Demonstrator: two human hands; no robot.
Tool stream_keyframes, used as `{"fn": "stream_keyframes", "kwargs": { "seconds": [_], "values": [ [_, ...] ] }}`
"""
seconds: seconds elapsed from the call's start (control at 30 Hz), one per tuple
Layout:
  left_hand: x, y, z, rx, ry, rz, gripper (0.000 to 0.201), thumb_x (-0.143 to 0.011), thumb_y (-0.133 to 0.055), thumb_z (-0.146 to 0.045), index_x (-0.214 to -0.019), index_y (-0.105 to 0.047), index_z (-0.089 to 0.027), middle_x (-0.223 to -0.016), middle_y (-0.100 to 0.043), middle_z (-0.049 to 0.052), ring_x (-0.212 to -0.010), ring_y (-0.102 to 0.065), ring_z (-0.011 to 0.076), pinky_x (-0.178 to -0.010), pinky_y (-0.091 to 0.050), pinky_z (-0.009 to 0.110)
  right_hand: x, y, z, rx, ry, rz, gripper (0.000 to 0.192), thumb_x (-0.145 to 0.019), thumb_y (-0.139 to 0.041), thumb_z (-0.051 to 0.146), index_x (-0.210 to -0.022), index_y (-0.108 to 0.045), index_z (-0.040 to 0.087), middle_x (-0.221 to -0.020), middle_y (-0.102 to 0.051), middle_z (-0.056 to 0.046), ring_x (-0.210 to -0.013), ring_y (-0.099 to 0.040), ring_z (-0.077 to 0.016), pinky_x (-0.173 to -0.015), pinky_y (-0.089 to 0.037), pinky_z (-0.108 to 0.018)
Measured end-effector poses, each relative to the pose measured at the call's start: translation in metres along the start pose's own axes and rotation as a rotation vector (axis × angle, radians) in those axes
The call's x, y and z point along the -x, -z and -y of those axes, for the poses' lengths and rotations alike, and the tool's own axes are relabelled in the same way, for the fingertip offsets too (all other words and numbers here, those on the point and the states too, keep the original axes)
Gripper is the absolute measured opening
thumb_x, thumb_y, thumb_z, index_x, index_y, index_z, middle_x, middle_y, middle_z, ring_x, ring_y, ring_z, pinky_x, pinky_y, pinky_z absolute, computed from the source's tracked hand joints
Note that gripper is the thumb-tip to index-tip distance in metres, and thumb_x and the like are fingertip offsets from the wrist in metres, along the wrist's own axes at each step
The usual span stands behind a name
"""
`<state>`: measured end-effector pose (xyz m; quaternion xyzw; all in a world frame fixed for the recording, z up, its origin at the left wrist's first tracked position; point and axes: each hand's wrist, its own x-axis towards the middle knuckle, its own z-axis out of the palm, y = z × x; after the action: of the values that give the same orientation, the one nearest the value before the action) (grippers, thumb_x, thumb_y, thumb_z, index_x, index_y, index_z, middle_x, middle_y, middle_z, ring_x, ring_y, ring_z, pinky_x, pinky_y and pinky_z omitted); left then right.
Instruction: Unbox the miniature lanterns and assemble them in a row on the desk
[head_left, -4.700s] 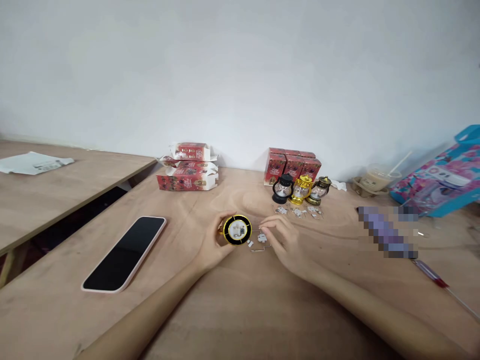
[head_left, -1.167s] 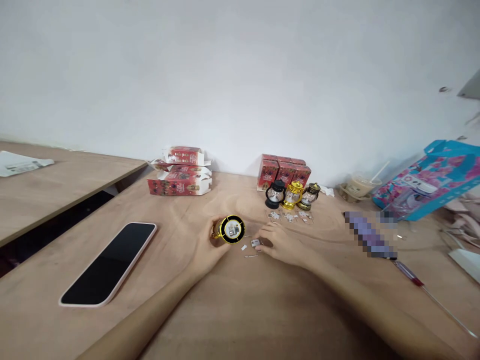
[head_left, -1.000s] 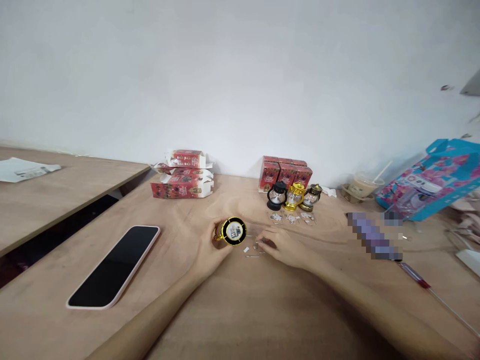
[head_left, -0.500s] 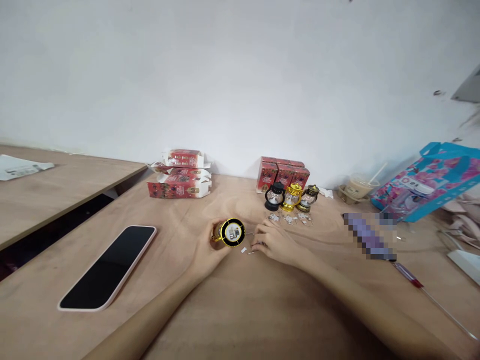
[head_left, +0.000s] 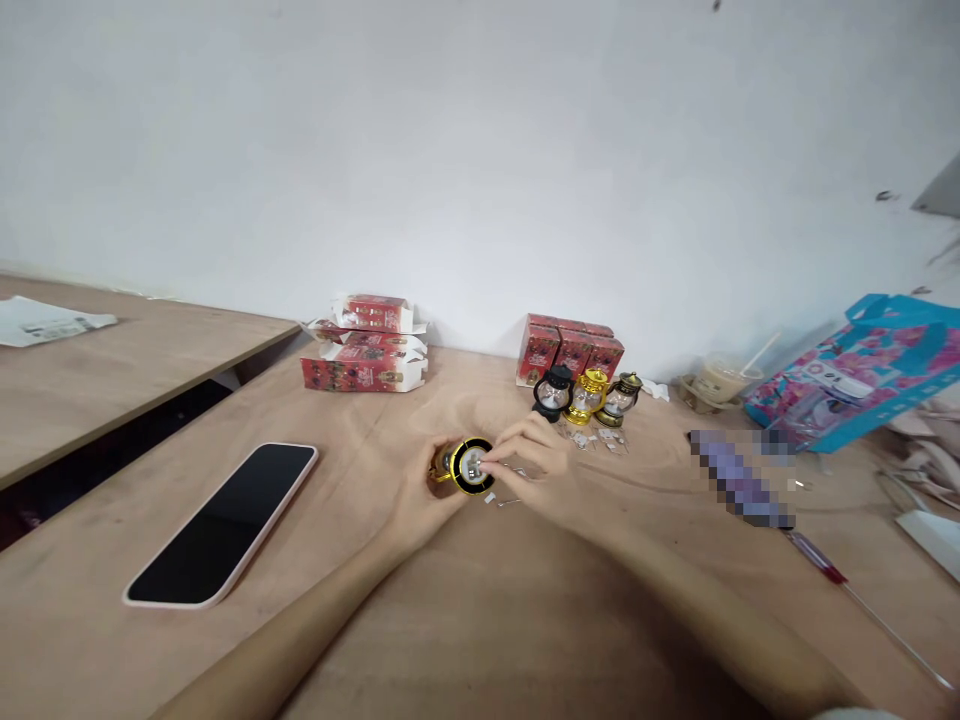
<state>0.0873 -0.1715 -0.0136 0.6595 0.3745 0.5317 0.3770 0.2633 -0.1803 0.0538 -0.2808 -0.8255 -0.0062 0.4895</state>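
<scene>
My left hand [head_left: 417, 500] is wrapped round a small gold lantern [head_left: 461, 480], tipped so that its base with a black ring faces me. The base is uncovered, showing a white inside with small metal parts. Over that opening, my right hand [head_left: 538, 468] pinches with thumb and forefinger; what is between the fingertips is too small to make out. On the table just below lie a small white piece [head_left: 490, 497] and a thin metal wire piece [head_left: 509, 502], partly beside my right fingers.
Behind my right hand stand a black lantern [head_left: 553, 392], a gold lantern [head_left: 586, 398] and a bronze lantern [head_left: 619, 400], with small loose parts [head_left: 594, 440] before them. Red boxes [head_left: 574, 352], opened boxes [head_left: 365, 362], a phone [head_left: 225, 525], a screwdriver [head_left: 817, 556], a cup [head_left: 721, 380] and a bag [head_left: 862, 370] lie around.
My right hand has moved left and up from the loose parts on the table to the lantern's base. My left hand still holds the lantern. The view has shifted slightly.
</scene>
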Motion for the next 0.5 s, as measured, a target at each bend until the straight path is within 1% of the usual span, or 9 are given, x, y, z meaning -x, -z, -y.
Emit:
{"fn": "stream_keyframes", "kwargs": {
  "seconds": [0.1, 0.27, 0.5],
  "values": [
    [0.0006, 0.0004, 0.0012, -0.019, -0.019, 0.005, 0.046, -0.067, -0.071, -0.03, -0.106, -0.049, -0.02, -0.104, -0.061, 0.007, -0.096, -0.061, 0.0224, -0.08, -0.052, 0.034, 0.0022, -0.0058, 0.0011, 0.104, 0.088, 0.047, 0.01, -0.085, -0.06, 0.021, -0.077, -0.066, 0.019, -0.075, -0.067, -0.004, -0.072, -0.054, -0.0156, -0.066, -0.044, -0.031],
    [0.0002, -0.0003, 0.0025, -0.031, -0.009, 0.0, 0.048, -0.065, -0.073, -0.029, -0.105, -0.049, -0.018, -0.103, -0.062, 0.009, -0.096, -0.061, 0.0238, -0.078, -0.052, 0.035, 0.0078, -0.0063, 0.0006, 0.215, 0.104, 0.105, 0.012, -0.088, -0.054, 0.019, -0.083, -0.064, 0.016, -0.078, -0.068, -0.006, -0.074, -0.054, -0.0161, -0.068, -0.042, -0.032],
    [-0.0009, -0.0004, -0.0031, -0.006, 0.008, 0.0, 0.045, -0.064, -0.071, -0.027, -0.104, -0.05, -0.02, -0.104, -0.063, 0.008, -0.097, -0.062, 0.0237, -0.078, -0.052, 0.034, 0.0082, -0.0035, 0.0028, 0.211, 0.149, 0.081, 0.01, -0.088, -0.054, 0.016, -0.082, -0.062, 0.016, -0.077, -0.068, -0.005, -0.072, -0.053, -0.0155, -0.065, -0.041, -0.03]
  ]
}}
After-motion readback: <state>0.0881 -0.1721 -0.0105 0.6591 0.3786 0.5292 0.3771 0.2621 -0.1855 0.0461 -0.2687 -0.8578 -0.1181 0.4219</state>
